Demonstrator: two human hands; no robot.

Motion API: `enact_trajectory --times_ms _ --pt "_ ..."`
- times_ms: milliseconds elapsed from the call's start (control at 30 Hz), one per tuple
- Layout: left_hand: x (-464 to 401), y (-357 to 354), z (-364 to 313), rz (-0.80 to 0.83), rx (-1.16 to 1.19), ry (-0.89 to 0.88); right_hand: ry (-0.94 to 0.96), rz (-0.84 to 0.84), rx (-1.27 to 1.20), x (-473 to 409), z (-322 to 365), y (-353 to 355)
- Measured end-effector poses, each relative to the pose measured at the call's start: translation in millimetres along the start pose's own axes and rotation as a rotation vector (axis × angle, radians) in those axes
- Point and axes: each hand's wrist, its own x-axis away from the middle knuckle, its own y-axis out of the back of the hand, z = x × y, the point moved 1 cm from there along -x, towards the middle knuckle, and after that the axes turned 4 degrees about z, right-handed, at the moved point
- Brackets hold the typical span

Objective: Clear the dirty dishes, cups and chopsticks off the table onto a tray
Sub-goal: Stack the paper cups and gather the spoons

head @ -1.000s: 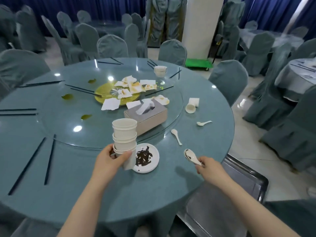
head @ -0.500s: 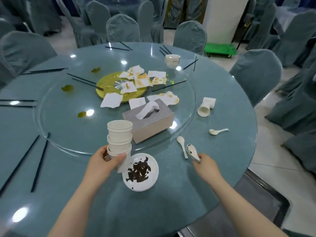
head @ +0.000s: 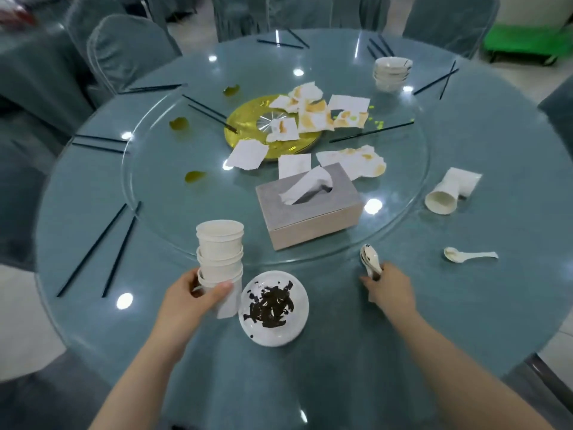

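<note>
My left hand grips the bottom of a stack of white paper cups near the table's front. Right beside it lies a small white plate smeared with dark scraps. My right hand is closed on white spoons, two as far as I can tell, held just above the table. Another white spoon lies to the right. A tipped paper cup rests on a napkin. A stack of white bowls stands at the far side. Black chopsticks lie in pairs around the rim.
A tissue box sits on the glass turntable, with a gold plate and stained napkins behind it. Covered chairs ring the round table. A metal tray's edge shows at the lower right, a green cart at the far right.
My right hand moved forward over the table with its spoon, and the loose spoon that lay by the turntable's edge is now in that hand too. The left hand kept the cups.
</note>
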Motion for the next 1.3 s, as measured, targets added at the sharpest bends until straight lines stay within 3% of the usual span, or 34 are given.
enact_trajectory --times_ms 267,533,733,1000,1100,1300 --pt "0 -25 -7 0.029 0.016 -0.002 0.123 0.131 0.076 9 -10 7" --pt "-3 -52 -16 0.104 -0.001 -0.016 0.169 -0.026 0.295 9 -39 44" --pt "-3 -65 -19 0.129 0.001 -0.009 0.304 0.131 0.322 15 -52 34" --pt "-1 -68 -20 0.126 0.031 0.004 0.268 -0.016 0.225 8 -58 35" --pt "1 -69 -21 0.119 0.037 0.006 0.269 0.036 0.275 6 -59 29" --pt "3 -70 -23 0.109 0.027 0.009 0.375 -0.079 0.481 5 -64 29"
